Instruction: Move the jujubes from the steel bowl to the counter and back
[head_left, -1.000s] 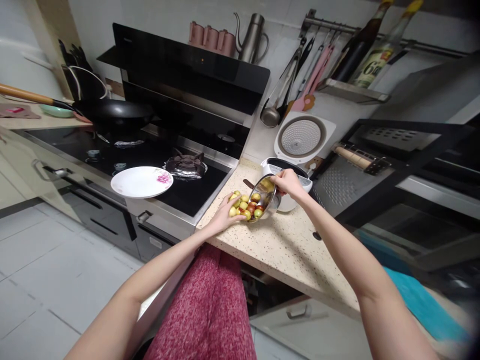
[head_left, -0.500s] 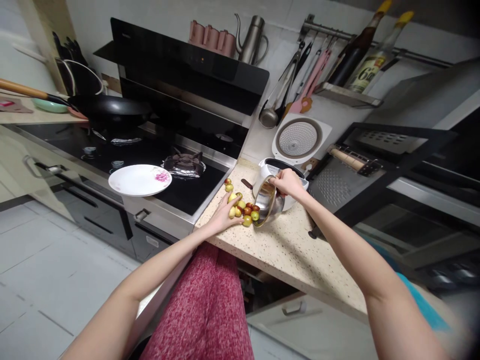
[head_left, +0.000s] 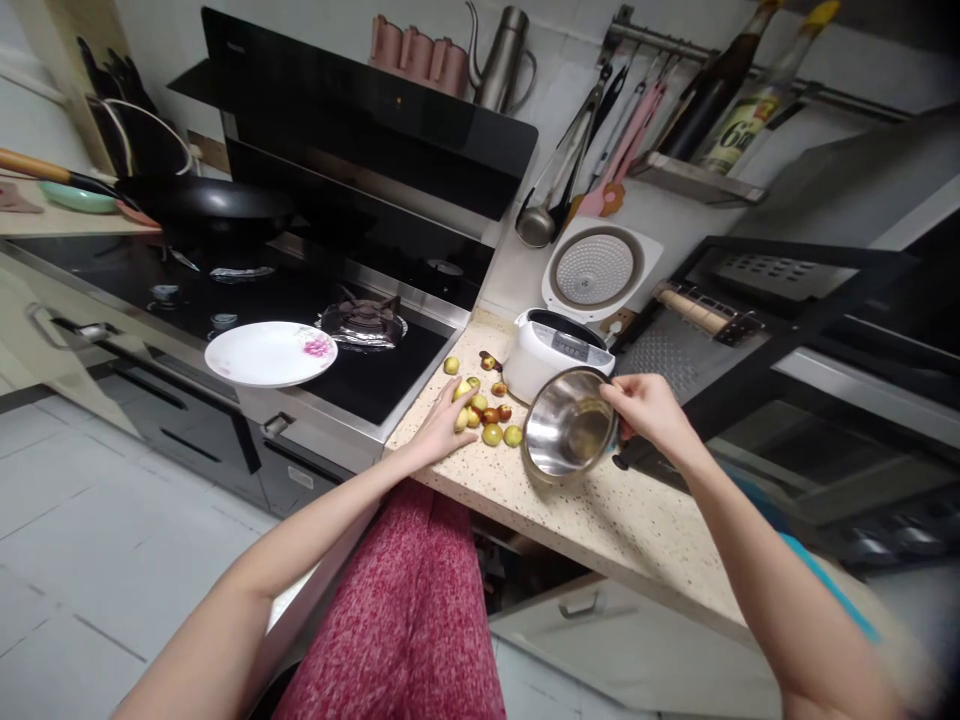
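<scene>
Several green and brown jujubes (head_left: 491,434) lie loose on the speckled countertop (head_left: 559,510). My left hand (head_left: 442,425) rests at their left side, fingers spread and curved against the nearest ones. A steel bowl (head_left: 566,425) is tilted on its side with its mouth turned toward the fruit, and nothing shows inside it. My right hand (head_left: 646,405) pinches its rim at the upper right. Right behind the bowl stands a white rice cooker (head_left: 544,365) with its lid (head_left: 598,268) raised.
A white flowered plate (head_left: 262,355) sits at the stove's front edge, near a burner (head_left: 364,318). Farther left a black wok (head_left: 206,205) stands on the stove. Ladles and spatulas hang on a wall rail (head_left: 675,45). A black rack (head_left: 795,270) borders the counter's right side.
My right hand has pulled the bowl right, away from the jujubes, and its inside now faces me. A few jujubes have spread toward the rice cooker. My left hand stays by the fruit.
</scene>
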